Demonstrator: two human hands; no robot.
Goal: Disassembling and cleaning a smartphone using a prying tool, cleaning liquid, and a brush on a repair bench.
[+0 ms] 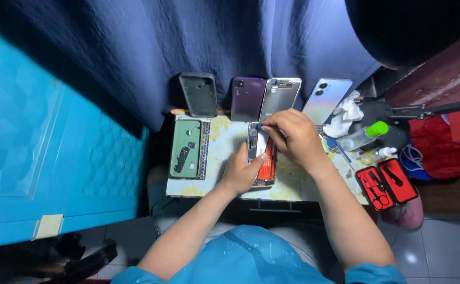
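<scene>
Dark blue curtain hangs behind a small worktop (293, 181). On it lies an opened phone (259, 158): the left hand (242, 171) steadies its edge, fingers pressed on the frame, while the right hand (293, 138) pinches a small tool (259, 126) at its top end. A slip could gouge the board. Propped phone backs (248, 97), a green phone (186, 148) and a red tool case (387, 184) crowd close.
</scene>
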